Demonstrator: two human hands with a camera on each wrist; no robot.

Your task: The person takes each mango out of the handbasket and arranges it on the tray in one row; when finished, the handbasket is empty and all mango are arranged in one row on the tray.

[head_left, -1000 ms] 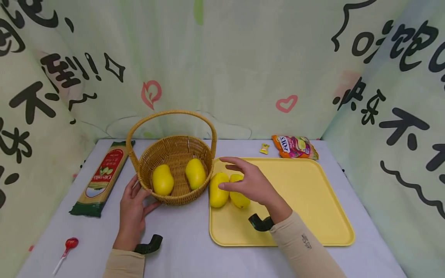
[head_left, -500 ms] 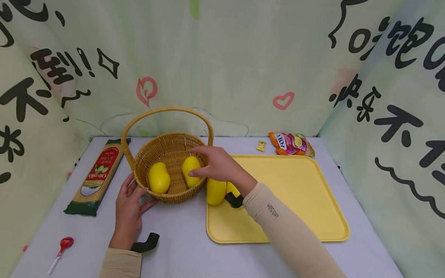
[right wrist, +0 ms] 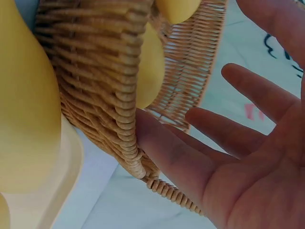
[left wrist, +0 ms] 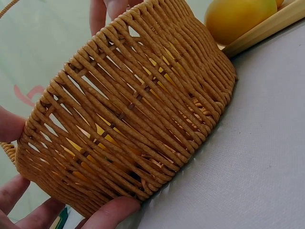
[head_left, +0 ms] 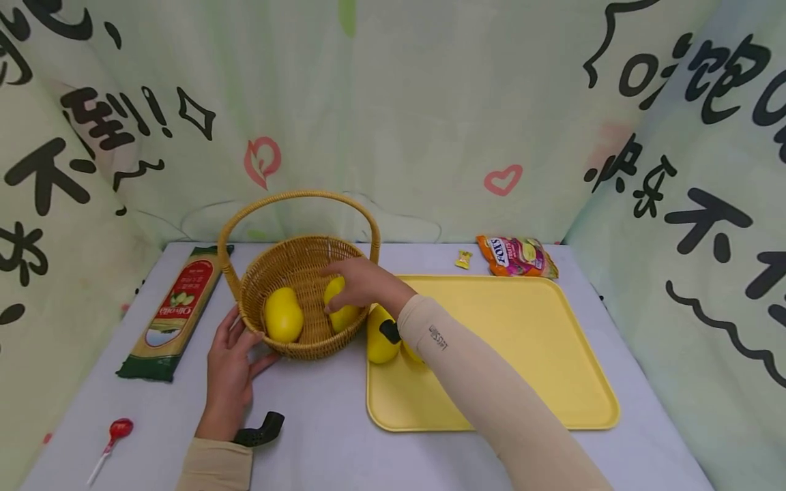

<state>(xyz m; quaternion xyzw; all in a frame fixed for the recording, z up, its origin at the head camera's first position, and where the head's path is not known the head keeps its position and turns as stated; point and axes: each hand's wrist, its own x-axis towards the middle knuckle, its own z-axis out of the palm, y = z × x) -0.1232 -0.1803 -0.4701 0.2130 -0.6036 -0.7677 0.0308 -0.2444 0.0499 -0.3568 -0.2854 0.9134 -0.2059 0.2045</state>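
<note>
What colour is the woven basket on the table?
The basket is golden brown; the head view shows it best.

- Yellow fruits: four. Inside the basket, a left fruit (head_left: 284, 315) and a right fruit (head_left: 345, 319); by the tray's left edge, an outer fruit (head_left: 382, 342) and, mostly hidden, an inner fruit (head_left: 413, 352).
- Wicker basket (head_left: 307, 350): one.
- Yellow tray (head_left: 552, 341): one.
- Long food packet (head_left: 175, 317): one, towards the table's back left corner.
- Lollipop (head_left: 121, 428): one, near the left edge.
- Small wrapped sweet (head_left: 463, 259): one, at the back edge.
- Sweet bag (head_left: 518, 256): one, near the back right corner.
- Table (head_left: 319, 429): one.
</note>
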